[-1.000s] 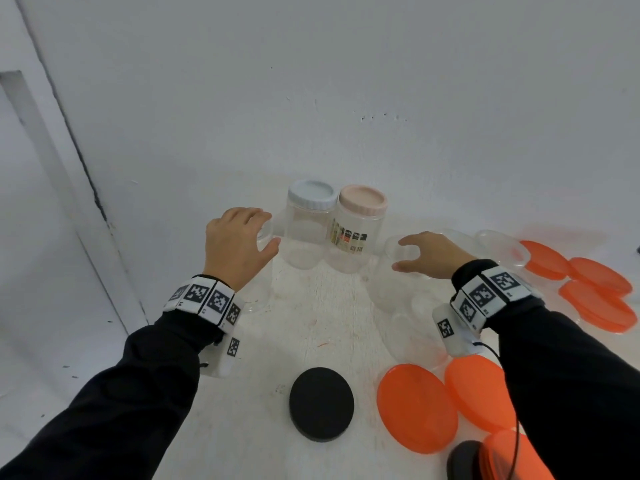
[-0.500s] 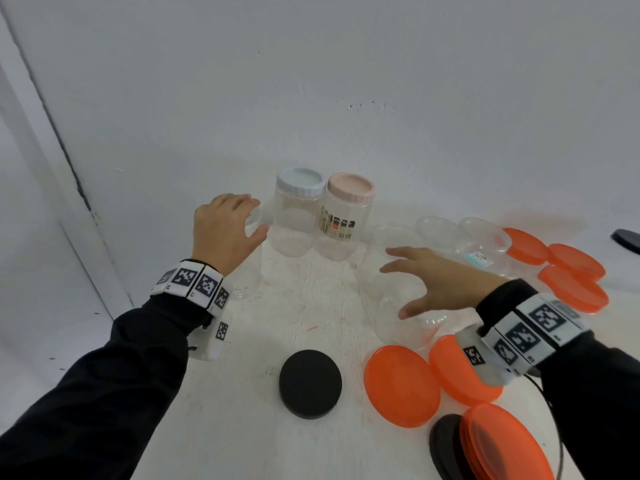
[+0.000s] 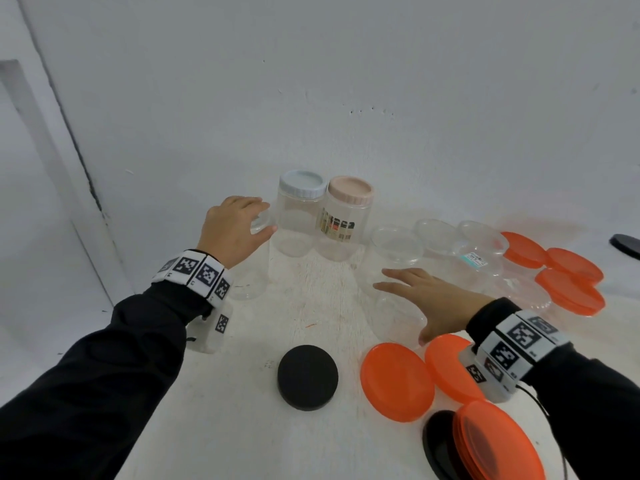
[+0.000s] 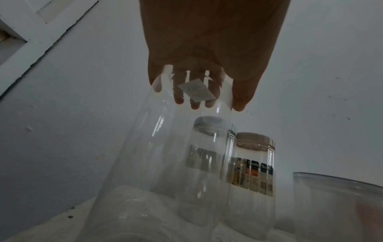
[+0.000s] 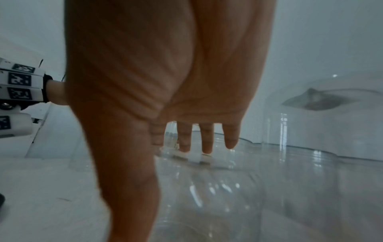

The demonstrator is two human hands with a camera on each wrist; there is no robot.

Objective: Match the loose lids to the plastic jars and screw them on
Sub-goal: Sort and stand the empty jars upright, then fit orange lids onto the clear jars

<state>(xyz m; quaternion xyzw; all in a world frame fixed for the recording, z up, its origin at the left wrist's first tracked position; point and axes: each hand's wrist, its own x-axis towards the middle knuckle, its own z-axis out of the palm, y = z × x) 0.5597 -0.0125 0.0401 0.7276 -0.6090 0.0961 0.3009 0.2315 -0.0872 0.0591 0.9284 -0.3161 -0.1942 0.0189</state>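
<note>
Two far jars capped: blue-lidded jar (image 3: pixel 302 216), pink-lidded jar (image 3: pixel 348 220). Left hand (image 3: pixel 235 233) grips tall open jar (image 3: pixel 251 268) at rim. Right hand (image 3: pixel 429 299) spread flat above wide open jar (image 3: pixel 394 299). Orange lids (image 3: pixel 396 382) and black lid (image 3: pixel 307 376) loose; most jars uncapped.

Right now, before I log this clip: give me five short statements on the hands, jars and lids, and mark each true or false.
1. The left hand grips the mouth of a tall clear jar. True.
2. The right hand holds an orange lid. False: it holds nothing, its fingers spread straight above an open wide jar.
3. Two jars already wear lids, the pale blue lid and the pink lid. True.
4. The black lid sits on a jar. False: it lies loose on the table.
5. Every orange lid lies left of the black lid. False: orange lids lie to its right.
</note>
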